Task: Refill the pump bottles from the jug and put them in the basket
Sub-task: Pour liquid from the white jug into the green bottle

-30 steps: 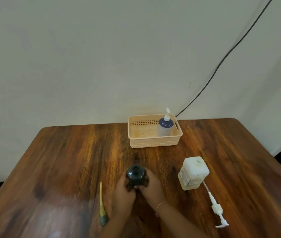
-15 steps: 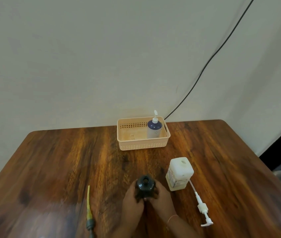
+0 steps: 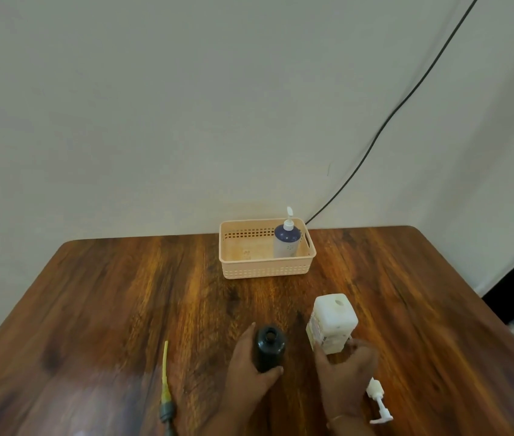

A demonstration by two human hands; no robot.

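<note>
Peach basket up at the far edge of the wooden table, right by the wall. One pump bottle in it already, standing upright in the right end, dark blue top, pale body, white pump on. Left part of the basket bare.

Closer in, a dark bottle standing upright with no cap on, mouth open, too dark inside to tell if anything's in there. Left hand wrapped around it from the left and the near side, fingers curled onto the body.

Just to its right, the white jug, squarish, small hole in the top, label on the side too blurry to read. Can't see any liquid level through the plastic. Right hand at the jug's near lower side, thumb and fingers spread partway around it, looks like touching but motion blur makes the grip hard to call.

White pump head lying flat near the right wrist, tube partly hidden behind the hand. Another pump with a yellowish tube lying off to the left, dark collar end cut off by the bottom edge. Black cable running down the wall behind the basket.
</note>
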